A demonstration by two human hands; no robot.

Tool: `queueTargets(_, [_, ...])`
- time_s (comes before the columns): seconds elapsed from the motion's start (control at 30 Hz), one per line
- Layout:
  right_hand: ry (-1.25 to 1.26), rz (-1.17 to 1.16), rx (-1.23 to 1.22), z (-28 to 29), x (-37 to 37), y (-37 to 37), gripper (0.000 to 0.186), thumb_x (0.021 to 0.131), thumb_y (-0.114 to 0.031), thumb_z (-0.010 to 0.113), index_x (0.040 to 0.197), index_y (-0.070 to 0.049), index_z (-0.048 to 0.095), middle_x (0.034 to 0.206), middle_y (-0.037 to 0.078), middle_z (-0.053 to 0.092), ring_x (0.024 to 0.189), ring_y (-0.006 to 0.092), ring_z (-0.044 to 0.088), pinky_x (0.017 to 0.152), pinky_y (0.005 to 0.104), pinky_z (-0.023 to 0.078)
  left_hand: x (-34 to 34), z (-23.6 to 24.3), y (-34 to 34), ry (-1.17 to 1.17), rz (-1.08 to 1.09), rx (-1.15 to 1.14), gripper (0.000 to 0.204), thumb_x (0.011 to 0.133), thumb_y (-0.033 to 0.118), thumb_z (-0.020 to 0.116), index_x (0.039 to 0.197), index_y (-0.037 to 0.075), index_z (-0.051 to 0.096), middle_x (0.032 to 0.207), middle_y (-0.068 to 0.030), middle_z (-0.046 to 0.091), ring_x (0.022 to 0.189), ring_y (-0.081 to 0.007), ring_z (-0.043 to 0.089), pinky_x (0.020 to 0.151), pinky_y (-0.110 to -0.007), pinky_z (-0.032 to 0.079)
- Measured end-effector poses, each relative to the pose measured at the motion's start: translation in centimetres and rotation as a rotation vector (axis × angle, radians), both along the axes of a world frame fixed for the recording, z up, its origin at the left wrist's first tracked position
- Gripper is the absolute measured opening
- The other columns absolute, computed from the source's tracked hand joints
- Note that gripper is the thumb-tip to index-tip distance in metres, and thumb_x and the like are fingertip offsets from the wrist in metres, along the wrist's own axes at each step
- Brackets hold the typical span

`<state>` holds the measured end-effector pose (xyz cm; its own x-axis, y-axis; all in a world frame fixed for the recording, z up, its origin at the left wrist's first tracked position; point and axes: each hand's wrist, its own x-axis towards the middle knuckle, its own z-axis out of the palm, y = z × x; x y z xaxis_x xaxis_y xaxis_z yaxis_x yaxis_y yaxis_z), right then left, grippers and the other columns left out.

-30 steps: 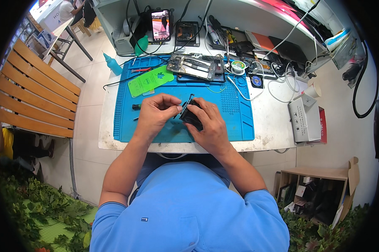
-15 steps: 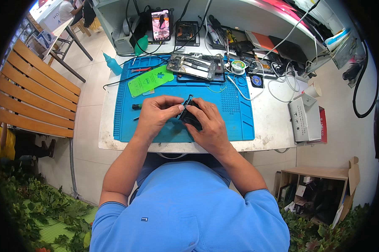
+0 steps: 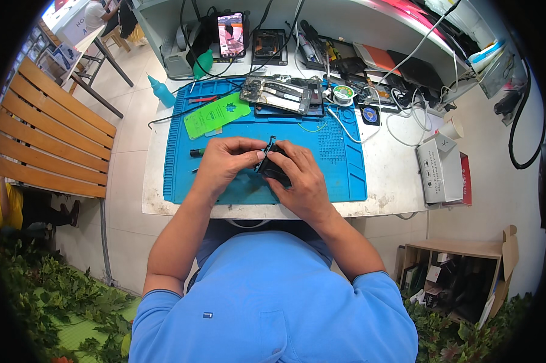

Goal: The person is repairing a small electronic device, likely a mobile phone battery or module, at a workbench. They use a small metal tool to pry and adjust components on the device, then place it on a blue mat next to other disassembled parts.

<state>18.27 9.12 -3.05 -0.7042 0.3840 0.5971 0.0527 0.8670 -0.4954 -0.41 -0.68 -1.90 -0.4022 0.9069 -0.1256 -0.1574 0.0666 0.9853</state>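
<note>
Over the front middle of a blue silicone work mat (image 3: 249,130), my two hands meet at a dark, flat device part (image 3: 275,172) that looks like part of a phone. My right hand (image 3: 302,178) is wrapped round its right side, thumb beneath and fingers on top. The fingers of my left hand (image 3: 227,163) pinch the narrow strip (image 3: 267,152) along its left edge. Hands cover much of the part, so its exact kind does not show. Left of my left hand lie a dark-handled tool (image 3: 197,152) and a green phone-shaped card (image 3: 218,116).
An opened phone (image 3: 276,95) rests on other parts at the mat's back, beside a solder spool (image 3: 343,95). A lit phone (image 3: 231,36) stands behind. A blue bottle (image 3: 161,92) is at the left edge, a white box (image 3: 437,170) at the right. Cables (image 3: 406,115) cross the back right.
The strip at the left edge of the dark part has tilted slightly under my fingers. Both hands stay in nearly the same place, and the grips are unchanged.
</note>
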Motion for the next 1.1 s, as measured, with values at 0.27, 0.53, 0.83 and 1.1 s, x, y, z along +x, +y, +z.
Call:
queueTargets(0.27, [0.012, 0.008, 0.014, -0.1, -0.1, -0.1, 0.062, 0.066, 0.001, 0.085, 0.124, -0.005, 0.063, 0.133, 0.016, 0.061, 0.116, 0.0381, 0.062, 0.097, 0.0462, 0.053, -0.1, 0.0, 0.0, -0.002, -0.01, -0.009, 0.028, 0.088, 0.012, 0.084, 0.111, -0.003, 0.078, 0.097, -0.0091, 0.077, 0.082, -0.0119, 0.07, 0.075, -0.025, 0.056])
queueTargets(0.53, [0.02, 0.015, 0.011, -0.2, -0.1, 0.0, 0.063, 0.066, 0.001, 0.085, 0.125, -0.005, 0.063, 0.132, 0.016, 0.061, 0.115, 0.038, 0.062, 0.097, 0.0462, 0.053, 0.0, 0.3, -0.1, 0.059, -0.007, -0.001, 0.028, 0.088, 0.013, 0.084, 0.11, -0.003, 0.078, 0.093, -0.0091, 0.077, 0.078, -0.012, 0.07, 0.072, -0.024, 0.056])
queueTargets(0.83, [0.02, 0.023, 0.0, -0.1, -0.1, 0.0, 0.064, 0.065, 0.002, 0.085, 0.125, -0.006, 0.063, 0.131, 0.016, 0.062, 0.113, 0.0379, 0.062, 0.096, 0.0449, 0.053, -0.7, 0.1, -0.1, 0.082, -0.051, 0.004, 0.024, 0.092, 0.014, 0.079, 0.11, -0.002, 0.079, 0.09, -0.0081, 0.077, 0.076, -0.0109, 0.069, 0.072, -0.024, 0.056])
queueTargets(1.1, [0.012, 0.019, 0.005, -0.2, -0.1, 0.0, 0.062, 0.066, 0.001, 0.085, 0.124, -0.006, 0.064, 0.132, 0.017, 0.062, 0.114, 0.0378, 0.062, 0.096, 0.0449, 0.053, -1.0, 0.1, 0.0, 0.07, -0.075, -0.001, 0.026, 0.092, 0.015, 0.079, 0.111, -0.003, 0.078, 0.091, -0.0088, 0.077, 0.078, -0.0116, 0.07, 0.073, -0.025, 0.057])
